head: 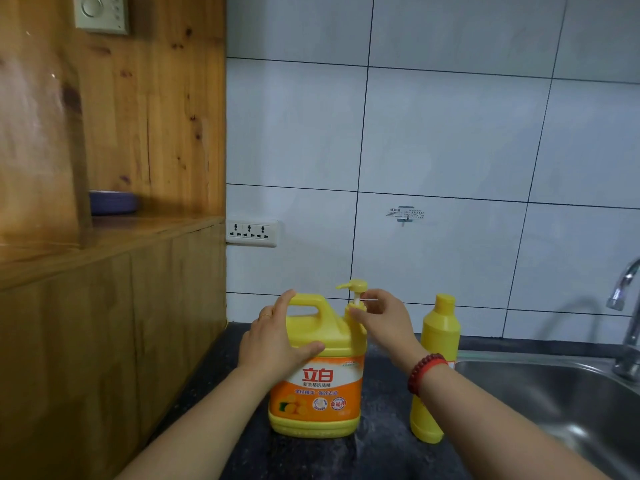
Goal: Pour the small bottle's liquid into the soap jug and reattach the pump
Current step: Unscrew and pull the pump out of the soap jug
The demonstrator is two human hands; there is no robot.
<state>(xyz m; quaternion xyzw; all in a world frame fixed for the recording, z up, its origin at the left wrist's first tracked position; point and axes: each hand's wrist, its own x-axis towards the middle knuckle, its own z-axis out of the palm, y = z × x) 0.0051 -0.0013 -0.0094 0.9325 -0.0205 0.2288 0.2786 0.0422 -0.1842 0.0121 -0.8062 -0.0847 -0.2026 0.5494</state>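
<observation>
A large yellow soap jug [317, 393] with an orange label stands on the dark counter. A yellow pump [355, 294] sits on its neck, nozzle pointing left. My left hand [277, 336] holds the jug's shoulder below the handle, thumb across the front. My right hand [381, 320] pinches the pump's collar at the neck. A small yellow bottle [436, 344] with its cap on stands upright just right of the jug, behind my right wrist.
A steel sink [554, 393] with a tap [627, 306] lies to the right. A wooden cabinet [104, 323] rises on the left with a blue dish [112, 201] on its shelf. A wall socket [252, 233] sits on the tiled wall behind.
</observation>
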